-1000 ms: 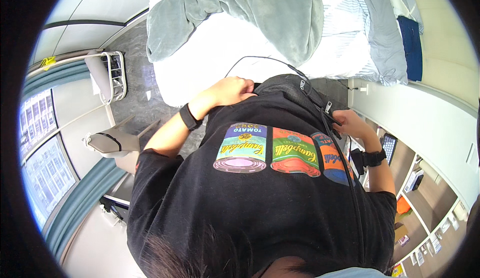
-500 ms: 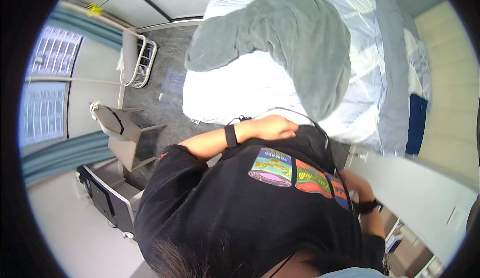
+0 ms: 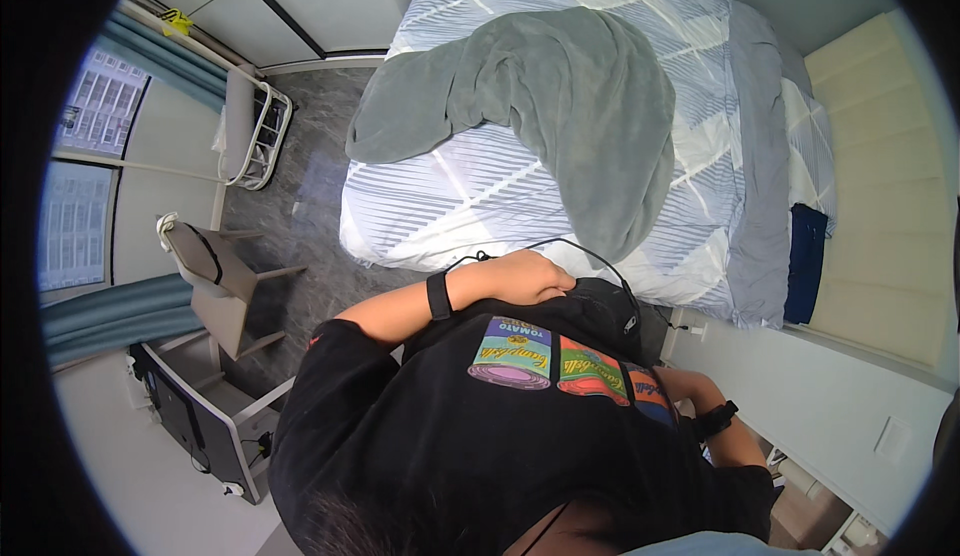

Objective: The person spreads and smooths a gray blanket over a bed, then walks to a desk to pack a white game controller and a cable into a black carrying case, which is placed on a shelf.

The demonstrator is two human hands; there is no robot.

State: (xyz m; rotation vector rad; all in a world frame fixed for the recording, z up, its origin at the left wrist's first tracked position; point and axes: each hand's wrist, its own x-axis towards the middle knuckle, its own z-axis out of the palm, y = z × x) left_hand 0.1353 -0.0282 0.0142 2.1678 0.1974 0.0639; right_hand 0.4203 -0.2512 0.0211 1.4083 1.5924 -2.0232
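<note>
- Black waist bag [image 3: 605,308] at the person's front: it lies immediately right of the left hand's fingertips, and forward and to the left of the right hand's knuckles.
- Long axis: the visible part slants from beside the left fingers rightward and back toward the right hand; the rest is covered by the black shirt [image 3: 430,441], so its full length cannot be told.
- Nearer hand: the left hand [image 3: 522,276], just beside the bag's left end. Whether its fingertips touch the bag or only the shirt cloth is not clear.
- Left fingers: curled inward, knuckles forward, tips pointing right and tucked low against the cloth. Whether they grip anything cannot be told.
- Right hand [image 3: 685,384]: behind the bag's right end, at the shirt's right side. Its fingertips are hidden by the shirt, so neither their opening nor any hold can be told.
- Zip pull [image 3: 630,324]: on the bag's right part, well to the right of the left fingertips and forward of the right hand.
- Black cable [image 3: 601,259]: arcs ahead of the left knuckles, then bends right and down to the bag.
- Bed [image 3: 480,181]: forward of both hands' fingers, beyond the cable.
- White cabinet [image 3: 790,406]: to the right of the right hand.
</note>
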